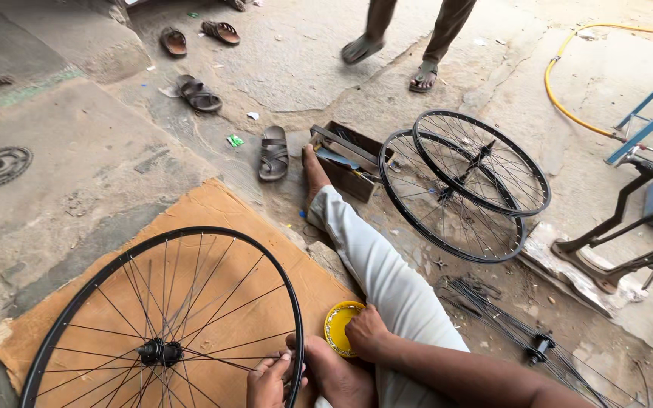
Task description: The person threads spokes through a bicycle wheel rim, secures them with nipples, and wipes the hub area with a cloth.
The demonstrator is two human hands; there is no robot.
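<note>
A black spoked bicycle wheel lies flat on a sheet of brown cardboard on the ground. My left hand pinches the wheel's rim at its near right side, beside my bare foot. My right hand is curled over the edge of a small yellow dish that sits against my leg in pale trousers. Its fingertips dip into the dish and are hidden.
Two more black wheels lie overlapped on the dirt to the right, next to an open wooden box. Loose spokes and a hub lie lower right. Sandals are scattered about. Another person's legs stand at top. A yellow hose and a metal stand are at right.
</note>
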